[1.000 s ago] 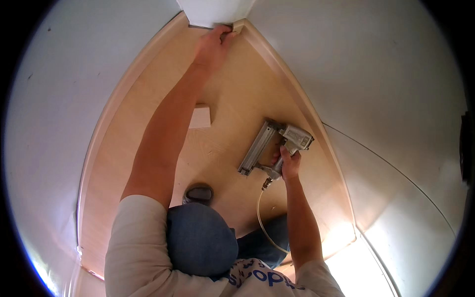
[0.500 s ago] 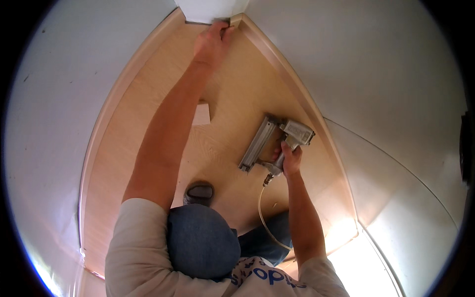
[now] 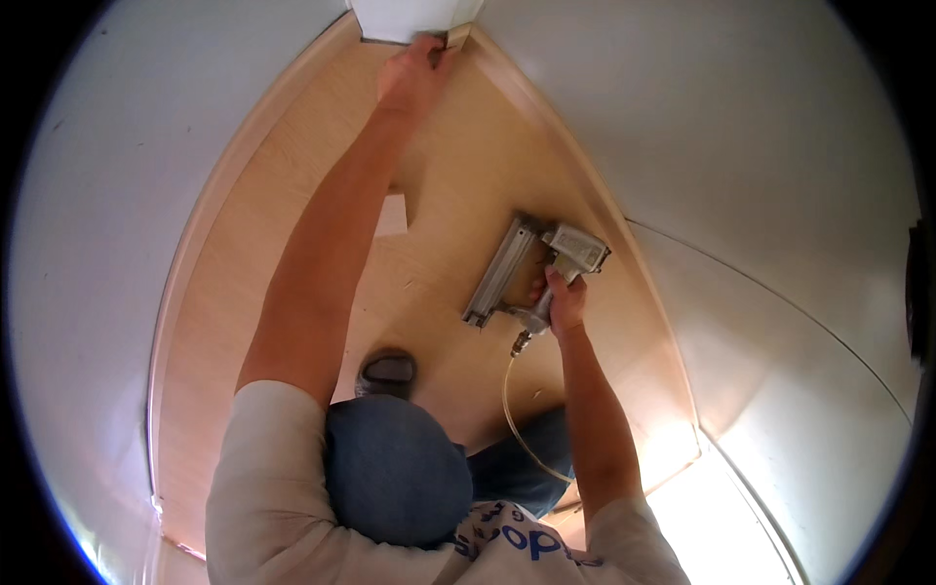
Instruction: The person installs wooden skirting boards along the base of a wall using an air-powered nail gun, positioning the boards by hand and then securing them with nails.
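In my right hand (image 3: pixel 565 300) is a grey metal nail gun (image 3: pixel 577 250), gripped by its handle and lifted off the floor at the right. Its long magazine (image 3: pixel 499 271) points down to the left, and a thin clear air hose (image 3: pixel 506 395) runs from the handle's end toward my leg. Stretched far ahead, my left hand (image 3: pixel 409 78) is at the corner beside a white post (image 3: pixel 414 18), its fingers bent together at the end of the wooden skirting board (image 3: pixel 526 97). What those fingers pinch, if anything, is hidden.
A small pale wooden block (image 3: pixel 392 215) lies on the wood-look floor (image 3: pixel 273 234) beside my left forearm. Skirting also follows the left wall (image 3: pixel 107 244). My shoe (image 3: pixel 386 370) and bent knee (image 3: pixel 395 473) are close in front. A cable or seam (image 3: pixel 760 288) crosses the right wall panel.
The view has shifted slightly. My left hand stays at the far corner with its fingers bent, and the nail gun is still in my right hand in much the same place.
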Demonstrator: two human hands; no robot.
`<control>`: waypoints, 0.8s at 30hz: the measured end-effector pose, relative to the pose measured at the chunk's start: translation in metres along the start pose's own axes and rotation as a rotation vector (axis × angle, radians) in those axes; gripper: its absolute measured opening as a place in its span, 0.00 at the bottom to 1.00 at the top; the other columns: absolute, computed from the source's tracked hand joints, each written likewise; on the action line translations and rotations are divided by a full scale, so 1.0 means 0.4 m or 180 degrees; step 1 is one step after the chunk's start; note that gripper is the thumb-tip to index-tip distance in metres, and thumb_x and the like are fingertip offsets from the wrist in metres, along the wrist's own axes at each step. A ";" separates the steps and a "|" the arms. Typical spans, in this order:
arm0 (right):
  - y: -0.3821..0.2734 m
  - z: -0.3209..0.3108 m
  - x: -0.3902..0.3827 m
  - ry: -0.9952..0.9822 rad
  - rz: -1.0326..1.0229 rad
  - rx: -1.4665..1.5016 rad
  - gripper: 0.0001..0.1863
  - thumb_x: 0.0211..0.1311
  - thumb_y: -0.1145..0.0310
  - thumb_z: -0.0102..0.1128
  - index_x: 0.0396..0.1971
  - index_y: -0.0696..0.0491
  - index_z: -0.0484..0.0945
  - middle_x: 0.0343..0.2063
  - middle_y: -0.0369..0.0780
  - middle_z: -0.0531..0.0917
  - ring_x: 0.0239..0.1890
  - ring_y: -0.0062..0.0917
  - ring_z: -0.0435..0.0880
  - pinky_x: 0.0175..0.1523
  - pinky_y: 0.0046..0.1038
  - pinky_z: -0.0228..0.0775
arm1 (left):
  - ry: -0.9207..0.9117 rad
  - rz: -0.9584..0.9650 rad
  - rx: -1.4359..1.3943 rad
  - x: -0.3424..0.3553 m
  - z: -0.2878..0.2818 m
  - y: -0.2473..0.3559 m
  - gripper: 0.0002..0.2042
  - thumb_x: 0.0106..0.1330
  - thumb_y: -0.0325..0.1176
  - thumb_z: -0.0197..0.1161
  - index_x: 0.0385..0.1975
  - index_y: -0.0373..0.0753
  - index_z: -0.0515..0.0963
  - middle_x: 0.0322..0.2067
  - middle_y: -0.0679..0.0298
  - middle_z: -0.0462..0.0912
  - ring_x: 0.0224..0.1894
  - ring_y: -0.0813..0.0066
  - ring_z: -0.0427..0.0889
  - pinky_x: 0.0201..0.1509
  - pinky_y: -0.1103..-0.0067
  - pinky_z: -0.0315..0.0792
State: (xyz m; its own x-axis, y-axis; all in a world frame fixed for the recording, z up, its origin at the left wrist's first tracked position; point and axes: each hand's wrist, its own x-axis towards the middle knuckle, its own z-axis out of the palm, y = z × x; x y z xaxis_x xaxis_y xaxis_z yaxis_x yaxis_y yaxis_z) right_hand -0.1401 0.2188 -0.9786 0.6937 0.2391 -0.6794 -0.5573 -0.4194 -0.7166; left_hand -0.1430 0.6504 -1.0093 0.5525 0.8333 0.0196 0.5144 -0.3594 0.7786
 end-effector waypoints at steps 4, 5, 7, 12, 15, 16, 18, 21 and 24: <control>0.007 0.020 -0.001 -0.0064 0.0008 -0.0014 0.13 0.69 0.63 0.67 0.39 0.56 0.76 0.25 0.42 0.84 0.20 0.29 0.83 0.25 0.33 0.79 | 0.0141 0.0043 -0.0366 0.001 -0.008 -0.032 0.18 0.71 0.50 0.64 0.51 0.44 0.81 0.38 0.57 0.90 0.42 0.52 0.88 0.49 0.63 0.81; 0.006 0.018 0.000 -0.0050 0.0008 -0.0042 0.12 0.69 0.63 0.66 0.38 0.57 0.76 0.25 0.42 0.84 0.21 0.29 0.83 0.25 0.32 0.78 | 0.0089 -0.0007 -0.0304 0.003 -0.010 -0.022 0.20 0.70 0.51 0.65 0.52 0.43 0.82 0.39 0.57 0.90 0.42 0.55 0.88 0.49 0.65 0.80; 0.007 0.006 0.001 -0.0138 -0.0128 -0.0055 0.12 0.69 0.64 0.66 0.37 0.57 0.76 0.24 0.42 0.84 0.21 0.29 0.84 0.25 0.32 0.78 | -0.0014 -0.0120 -0.0174 -0.006 -0.028 0.002 0.22 0.69 0.53 0.67 0.52 0.42 0.83 0.41 0.58 0.90 0.42 0.62 0.87 0.49 0.69 0.80; -0.007 0.002 0.005 -0.0063 -0.0074 -0.0008 0.11 0.69 0.64 0.65 0.37 0.57 0.76 0.24 0.41 0.83 0.20 0.29 0.83 0.25 0.32 0.78 | -0.0309 -0.0483 -0.0289 0.002 -0.048 0.043 0.22 0.68 0.54 0.68 0.50 0.43 0.85 0.42 0.57 0.90 0.45 0.58 0.87 0.52 0.66 0.79; 0.007 -0.001 -0.008 -0.0027 -0.0014 -0.0076 0.12 0.69 0.64 0.65 0.40 0.56 0.75 0.24 0.42 0.83 0.20 0.30 0.83 0.25 0.32 0.78 | -0.0284 -0.0394 -0.0173 -0.012 -0.050 0.030 0.20 0.68 0.52 0.67 0.50 0.43 0.85 0.42 0.57 0.90 0.46 0.55 0.87 0.54 0.64 0.78; 0.002 0.004 -0.010 0.0051 0.0042 -0.0046 0.12 0.69 0.64 0.65 0.41 0.56 0.74 0.24 0.42 0.83 0.20 0.30 0.83 0.25 0.32 0.78 | -0.0230 -0.0334 -0.0083 -0.001 -0.048 0.024 0.20 0.68 0.51 0.67 0.49 0.43 0.85 0.42 0.57 0.90 0.46 0.54 0.87 0.54 0.63 0.78; -0.001 0.036 -0.007 0.0012 0.0113 0.0020 0.13 0.69 0.64 0.66 0.43 0.56 0.74 0.25 0.43 0.83 0.20 0.30 0.83 0.25 0.32 0.78 | -0.0419 -0.0266 -0.0094 0.015 -0.067 0.000 0.20 0.68 0.49 0.67 0.52 0.43 0.83 0.47 0.56 0.88 0.49 0.54 0.86 0.55 0.62 0.78; 0.010 0.015 0.002 -0.0056 0.0075 0.0193 0.14 0.69 0.64 0.66 0.43 0.56 0.73 0.25 0.43 0.83 0.20 0.30 0.82 0.25 0.33 0.78 | -0.0470 0.0188 0.0338 -0.026 -0.116 -0.042 0.24 0.65 0.48 0.69 0.57 0.44 0.79 0.55 0.54 0.82 0.54 0.52 0.82 0.58 0.60 0.77; 0.004 0.007 0.005 -0.0128 0.0094 0.0088 0.13 0.69 0.65 0.65 0.43 0.56 0.73 0.25 0.42 0.82 0.20 0.30 0.81 0.25 0.33 0.78 | -0.0847 0.0417 0.0871 -0.151 -0.225 -0.104 0.31 0.61 0.48 0.72 0.63 0.44 0.72 0.60 0.52 0.76 0.60 0.50 0.77 0.62 0.58 0.74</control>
State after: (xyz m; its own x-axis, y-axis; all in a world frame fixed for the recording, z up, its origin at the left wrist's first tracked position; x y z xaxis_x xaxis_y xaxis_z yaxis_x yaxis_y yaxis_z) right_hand -0.1409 0.2211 -0.9814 0.6583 0.2623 -0.7056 -0.5900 -0.4025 -0.7000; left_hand -0.2569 0.6529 -0.9865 0.7571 0.6480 -0.0834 0.5641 -0.5840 0.5838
